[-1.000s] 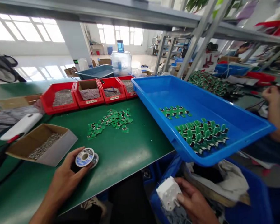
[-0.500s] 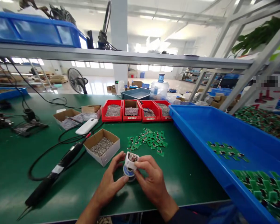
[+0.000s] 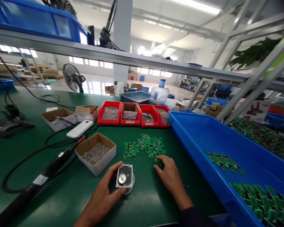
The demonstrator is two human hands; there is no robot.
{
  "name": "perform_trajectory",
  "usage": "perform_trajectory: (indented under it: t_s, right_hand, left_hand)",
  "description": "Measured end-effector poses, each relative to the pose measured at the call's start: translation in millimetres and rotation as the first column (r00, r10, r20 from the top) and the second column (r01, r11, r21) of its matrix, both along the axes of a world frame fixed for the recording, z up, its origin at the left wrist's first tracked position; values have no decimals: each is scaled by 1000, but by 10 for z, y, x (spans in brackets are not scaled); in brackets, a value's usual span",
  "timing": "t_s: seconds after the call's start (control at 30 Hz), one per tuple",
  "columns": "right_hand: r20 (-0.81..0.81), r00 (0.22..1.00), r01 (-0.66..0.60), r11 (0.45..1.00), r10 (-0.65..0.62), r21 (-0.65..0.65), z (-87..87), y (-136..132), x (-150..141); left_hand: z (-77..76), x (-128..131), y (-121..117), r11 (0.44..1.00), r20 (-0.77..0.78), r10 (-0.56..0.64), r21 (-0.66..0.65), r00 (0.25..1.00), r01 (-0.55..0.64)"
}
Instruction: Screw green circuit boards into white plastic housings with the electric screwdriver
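My left hand (image 3: 106,192) grips a small boxy device (image 3: 125,176) by its sides, between thumb and fingers. It has a white frame, a dark inner face and a shiny round metal disc. Below it shows part of a round, pale base (image 3: 130,189). To the right, my right hand (image 3: 170,173) is on a small green circuit board (image 3: 159,162), fingertips and thumb at its edges; the hand partly hides this board. Several more green circuit boards (image 3: 145,143) lie loosely heaped just beyond that hand.
A cardboard box of small metal parts (image 3: 96,154) stands left of the heap. Behind are red bins (image 3: 110,113). A large blue tray (image 3: 203,164) holding rows of boards borders the right side. A black cabled tool (image 3: 41,179) lies at left, under an overhead shelf (image 3: 142,58).
My right hand has let go of the device and moved right to a circuit board. The device, now in my left hand alone, is turned so its disc face shows. The view has shifted slightly.
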State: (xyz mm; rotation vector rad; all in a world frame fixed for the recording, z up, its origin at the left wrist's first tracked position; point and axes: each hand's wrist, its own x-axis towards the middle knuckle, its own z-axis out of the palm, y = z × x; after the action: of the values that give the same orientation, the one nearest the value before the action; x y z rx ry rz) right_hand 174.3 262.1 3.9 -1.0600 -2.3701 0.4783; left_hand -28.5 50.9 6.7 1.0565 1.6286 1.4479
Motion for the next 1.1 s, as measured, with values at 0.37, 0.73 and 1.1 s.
perform_trajectory:
  t_s: [0.37,0.73,1.1]
  right_hand:
    - [82,995,-55,998,54,10,-152,260,148]
    - [-215,973,-98,992,80,-76,-188,35,239]
    - [-673,729,-392,730,-125,-559,207,-362,88]
  left_hand:
    - [-10,-136,-20,985,134,-144,116,981,128]
    - [57,186,81,975,-185,219,71,958,-209]
    - [400,-341,160,982,-261,-94,132,961,132]
